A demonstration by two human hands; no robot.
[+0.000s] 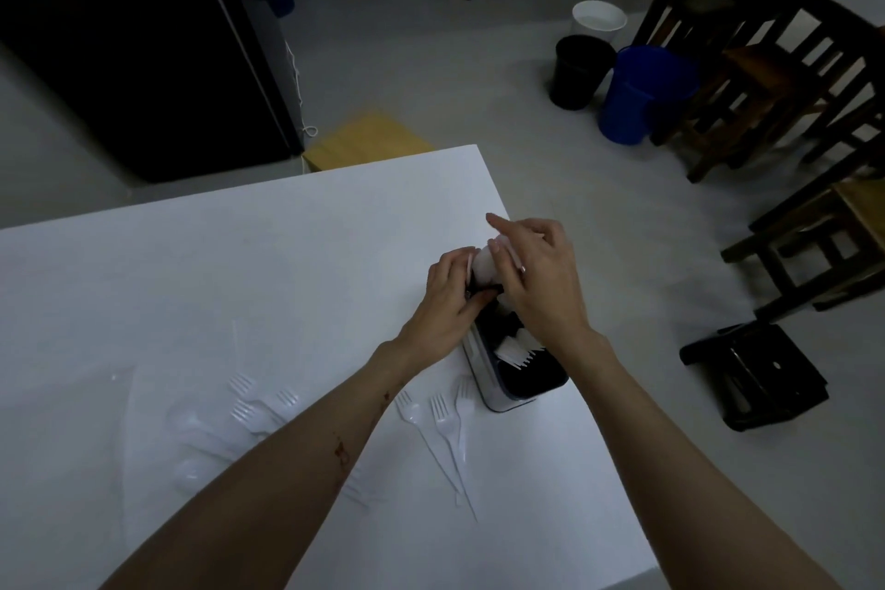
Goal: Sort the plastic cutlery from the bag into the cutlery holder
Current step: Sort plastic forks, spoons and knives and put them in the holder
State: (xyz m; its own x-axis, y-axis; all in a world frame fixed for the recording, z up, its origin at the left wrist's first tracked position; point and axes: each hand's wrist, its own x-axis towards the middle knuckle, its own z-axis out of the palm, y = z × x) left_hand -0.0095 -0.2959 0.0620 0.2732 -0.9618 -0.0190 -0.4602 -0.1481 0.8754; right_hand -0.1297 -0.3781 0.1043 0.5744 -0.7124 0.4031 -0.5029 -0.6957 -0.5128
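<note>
A cutlery holder (493,390), white outside and black inside, stands near the white table's right edge (268,254). White plastic forks (519,352) stick out of its middle compartment. Both hands meet over its far end. My left hand (443,302) and my right hand (536,273) together hold a bunch of white plastic spoons (483,266) above the far compartment. Loose white forks (445,422) lie on the table beside the holder. More forks and spoons (249,417) lie on a clear plastic bag (119,398) at the left.
Past the table's right edge, on the floor, sit a black stool (756,374) and wooden stools (814,249). A blue bucket (637,96), a black bin (579,72) and a white bucket (598,19) stand further back. A yellow stool (368,141) stands behind the table.
</note>
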